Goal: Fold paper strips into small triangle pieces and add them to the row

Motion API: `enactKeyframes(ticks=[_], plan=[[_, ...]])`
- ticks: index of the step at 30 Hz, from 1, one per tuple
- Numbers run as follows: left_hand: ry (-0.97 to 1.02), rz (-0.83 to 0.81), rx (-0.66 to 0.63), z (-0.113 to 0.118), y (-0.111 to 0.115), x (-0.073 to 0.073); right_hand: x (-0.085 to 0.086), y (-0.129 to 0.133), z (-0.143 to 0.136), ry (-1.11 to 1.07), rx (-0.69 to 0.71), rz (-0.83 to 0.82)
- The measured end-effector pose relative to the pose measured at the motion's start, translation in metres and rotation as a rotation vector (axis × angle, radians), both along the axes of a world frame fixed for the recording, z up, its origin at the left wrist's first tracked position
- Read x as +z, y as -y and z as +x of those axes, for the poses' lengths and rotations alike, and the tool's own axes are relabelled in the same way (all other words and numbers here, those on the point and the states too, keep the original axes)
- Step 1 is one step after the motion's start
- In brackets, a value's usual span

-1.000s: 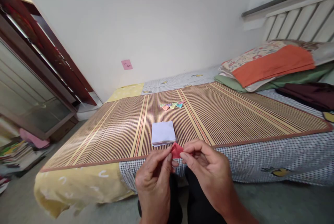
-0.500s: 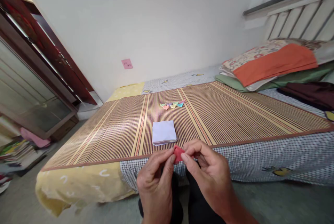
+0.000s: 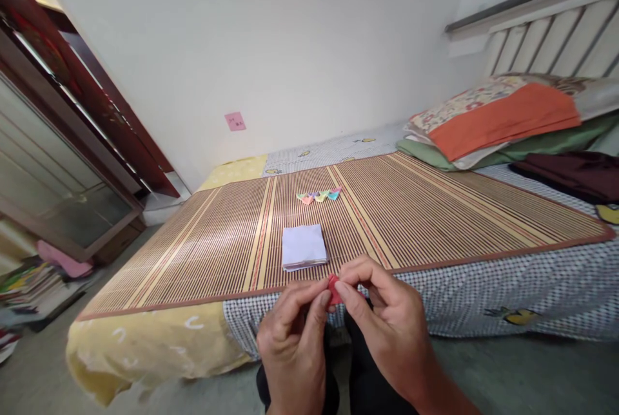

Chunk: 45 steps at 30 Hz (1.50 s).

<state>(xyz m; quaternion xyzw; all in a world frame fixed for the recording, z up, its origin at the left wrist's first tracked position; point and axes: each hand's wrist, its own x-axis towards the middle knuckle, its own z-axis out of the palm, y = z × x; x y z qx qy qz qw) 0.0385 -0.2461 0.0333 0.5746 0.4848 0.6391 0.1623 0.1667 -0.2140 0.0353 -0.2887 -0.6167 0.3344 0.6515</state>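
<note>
A small folded piece of red paper (image 3: 333,290) is pinched between my two hands, in front of the bed's near edge. My left hand (image 3: 296,331) grips its left side with thumb and forefinger. On the other side, my right hand (image 3: 384,318) holds it the same way, and the fingers hide most of the paper. Just beyond the hands lies a stack of square white paper (image 3: 304,246) on the striped bamboo mat (image 3: 207,247). Farther back on the mat sits a row of small folded paper pieces (image 3: 319,196) in several pastel colours.
Pillows (image 3: 503,118) with an orange band and dark folded cloth (image 3: 570,173) lie at the bed's right. A pink note (image 3: 235,121) is stuck on the wall. Books (image 3: 36,286) are piled on the left by a glass-fronted cabinet (image 3: 58,164).
My left hand has shifted slightly right, closer to the right hand. Less of the red paper shows between the fingers, and it looks narrower. The camera view has moved a little.
</note>
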Motion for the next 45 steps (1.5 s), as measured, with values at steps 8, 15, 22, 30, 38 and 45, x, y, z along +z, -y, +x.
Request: enactKeyframes(ticks=[8,15,22,30,38,45], plan=[[0.128,-0.042,-0.035,0.003,0.002,0.003,-0.004,0.001,-0.003,-0.018,-0.041,-0.025],[0.141,-0.112,-0.147,-0.001,-0.002,0.003,0.0,-0.002,0.009,0.115,0.157,-0.2],[0.422,-0.331,-0.314,-0.007,-0.006,-0.003,0.0,-0.005,0.014,0.105,0.113,-0.238],[0.545,-0.411,-0.387,-0.005,-0.009,-0.004,-0.002,-0.005,0.012,0.056,0.175,-0.309],[0.447,-0.41,-0.374,-0.005,-0.003,-0.002,0.0,-0.007,0.011,0.073,0.258,-0.348],[0.461,-0.429,-0.411,-0.002,-0.006,-0.004,-0.002,-0.005,0.011,0.186,-0.001,-0.165]])
